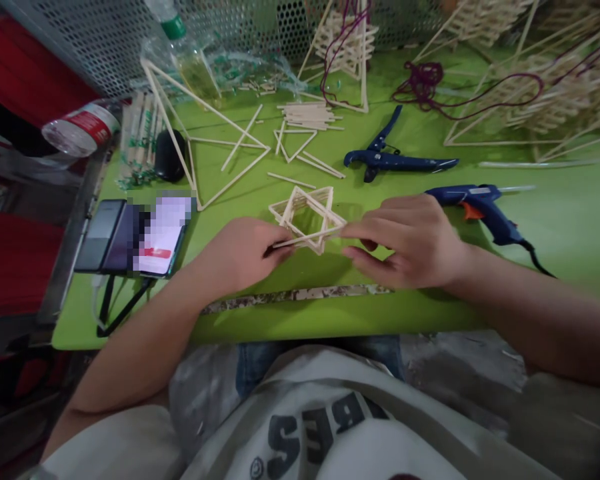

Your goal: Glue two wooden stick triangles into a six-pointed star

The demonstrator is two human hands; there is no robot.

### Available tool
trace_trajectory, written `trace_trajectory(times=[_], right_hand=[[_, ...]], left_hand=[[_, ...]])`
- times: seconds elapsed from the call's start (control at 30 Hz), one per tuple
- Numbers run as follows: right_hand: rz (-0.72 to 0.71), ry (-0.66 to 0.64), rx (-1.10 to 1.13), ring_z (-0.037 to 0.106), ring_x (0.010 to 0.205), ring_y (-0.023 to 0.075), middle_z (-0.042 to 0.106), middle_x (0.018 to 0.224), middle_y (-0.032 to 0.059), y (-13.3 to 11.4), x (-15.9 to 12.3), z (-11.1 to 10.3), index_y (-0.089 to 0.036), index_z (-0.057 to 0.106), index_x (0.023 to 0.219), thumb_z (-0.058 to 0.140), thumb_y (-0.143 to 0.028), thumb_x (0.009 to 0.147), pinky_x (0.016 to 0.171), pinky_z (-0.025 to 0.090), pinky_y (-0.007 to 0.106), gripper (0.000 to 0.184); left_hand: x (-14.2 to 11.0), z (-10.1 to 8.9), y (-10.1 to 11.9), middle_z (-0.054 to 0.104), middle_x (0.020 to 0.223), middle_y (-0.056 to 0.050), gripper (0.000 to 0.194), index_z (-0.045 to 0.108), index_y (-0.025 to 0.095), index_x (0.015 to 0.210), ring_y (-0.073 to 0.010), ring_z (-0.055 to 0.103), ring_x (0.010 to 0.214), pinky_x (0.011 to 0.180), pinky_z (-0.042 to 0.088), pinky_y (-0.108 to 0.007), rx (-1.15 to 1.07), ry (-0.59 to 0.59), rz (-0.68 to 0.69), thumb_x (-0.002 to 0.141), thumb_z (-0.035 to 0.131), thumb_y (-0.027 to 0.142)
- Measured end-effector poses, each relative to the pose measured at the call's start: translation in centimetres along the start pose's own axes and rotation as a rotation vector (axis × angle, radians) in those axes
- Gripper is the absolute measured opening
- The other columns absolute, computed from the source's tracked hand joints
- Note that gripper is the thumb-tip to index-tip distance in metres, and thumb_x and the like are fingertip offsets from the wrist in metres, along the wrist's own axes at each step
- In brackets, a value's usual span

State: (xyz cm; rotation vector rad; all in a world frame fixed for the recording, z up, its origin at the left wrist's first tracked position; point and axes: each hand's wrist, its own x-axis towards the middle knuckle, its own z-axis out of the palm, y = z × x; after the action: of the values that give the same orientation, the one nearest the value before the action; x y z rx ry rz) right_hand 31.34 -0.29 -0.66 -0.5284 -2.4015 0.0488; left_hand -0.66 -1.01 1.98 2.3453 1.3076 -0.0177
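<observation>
A six-pointed star frame of stacked thin wooden sticks sits on the green table between my hands. My left hand is closed at the star's lower left side, its fingertips partly hidden. One stick runs along the near side of the star, from my left fingertips toward its right corner. At that corner my right hand touches the wood with its index fingertip. The right thumb is apart from the index finger, lower down, with nothing seen between them.
Behind the star lie loose sticks, a small stick triangle and a blue cutter. A blue glue gun is at right. A phone, power bank and large stick frame are at left. A flat strip lies in front.
</observation>
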Motion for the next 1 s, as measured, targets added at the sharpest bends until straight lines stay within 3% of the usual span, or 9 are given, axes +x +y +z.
trace_trajectory(times=[0.17, 0.3, 0.43, 0.6, 0.77, 0.87, 1.0], right_hand=[[0.174, -0.141, -0.005, 0.068, 0.063, 0.0170, 0.083, 0.084, 0.0013, 0.4, 0.0, 0.3, -0.021, 0.084, 0.119, 0.068, -0.033, 0.119, 0.063, 0.040, 0.034, 0.020], [0.369, -0.346, -0.016, 0.075, 0.074, 0.0227, 0.088, 0.098, 0.0075, 0.4, 0.1, 0.5, -0.019, 0.083, 0.139, 0.068, -0.045, 0.116, 0.068, 0.038, 0.035, 0.038], [0.450, -0.465, -0.007, 0.079, 0.083, 0.0277, 0.090, 0.104, 0.0088, 0.3, 0.3, 0.7, -0.020, 0.083, 0.144, 0.069, -0.050, 0.114, 0.070, 0.035, 0.036, 0.045], [0.463, -0.479, 0.031, 0.077, 0.081, 0.0269, 0.088, 0.100, 0.0095, 0.3, 0.4, 0.7, -0.020, 0.083, 0.144, 0.067, -0.050, 0.115, 0.072, 0.040, 0.036, 0.045], [0.448, -0.465, 0.035, 0.076, 0.078, 0.0260, 0.086, 0.097, 0.0091, 0.4, 0.3, 0.5, -0.021, 0.084, 0.139, 0.065, -0.049, 0.117, 0.072, 0.041, 0.037, 0.040], [0.424, -0.439, 0.025, 0.077, 0.081, 0.0269, 0.087, 0.098, 0.0093, 0.4, 0.2, 0.6, -0.020, 0.084, 0.137, 0.066, -0.049, 0.117, 0.072, 0.041, 0.037, 0.039], [0.370, -0.398, 0.022, 0.078, 0.084, 0.0261, 0.089, 0.105, 0.0102, 0.5, 0.1, 0.8, -0.021, 0.085, 0.131, 0.066, -0.046, 0.118, 0.072, 0.040, 0.036, 0.034]], left_hand=[[0.6, 0.5, 0.7, 0.094, 0.110, -0.012, 0.035, 0.092, 0.022, 0.118, -0.0335, 0.084, 0.097, 0.079, 0.044, -0.041, 0.172, -0.110, -0.017, 0.119, 0.060, 0.036], [0.6, 0.7, 0.9, 0.093, 0.107, -0.011, 0.036, 0.093, 0.024, 0.121, -0.0341, 0.084, 0.094, 0.077, 0.044, -0.041, 0.193, -0.129, -0.019, 0.121, 0.059, 0.036], [0.4, 0.6, 1.0, 0.093, 0.107, -0.010, 0.034, 0.092, 0.025, 0.121, -0.0342, 0.085, 0.094, 0.074, 0.041, -0.041, 0.223, -0.140, -0.011, 0.122, 0.060, 0.037], [0.2, 0.3, 1.2, 0.094, 0.115, -0.010, 0.036, 0.091, 0.026, 0.125, -0.0353, 0.086, 0.100, 0.075, 0.041, -0.041, 0.266, -0.166, -0.005, 0.124, 0.057, 0.038], [-0.1, 0.0, 1.0, 0.093, 0.109, -0.008, 0.037, 0.086, 0.030, 0.141, -0.0338, 0.083, 0.091, 0.073, 0.041, -0.040, 0.236, -0.162, -0.017, 0.123, 0.057, 0.044], [-0.4, -0.1, 0.8, 0.092, 0.107, -0.007, 0.040, 0.077, 0.030, 0.153, -0.0336, 0.083, 0.087, 0.072, 0.041, -0.039, 0.221, -0.153, -0.058, 0.119, 0.066, 0.049], [-0.7, -0.5, 0.8, 0.089, 0.103, -0.004, 0.058, 0.065, 0.028, 0.160, -0.0306, 0.080, 0.079, 0.068, 0.040, -0.037, 0.183, -0.102, -0.121, 0.112, 0.082, 0.055]])
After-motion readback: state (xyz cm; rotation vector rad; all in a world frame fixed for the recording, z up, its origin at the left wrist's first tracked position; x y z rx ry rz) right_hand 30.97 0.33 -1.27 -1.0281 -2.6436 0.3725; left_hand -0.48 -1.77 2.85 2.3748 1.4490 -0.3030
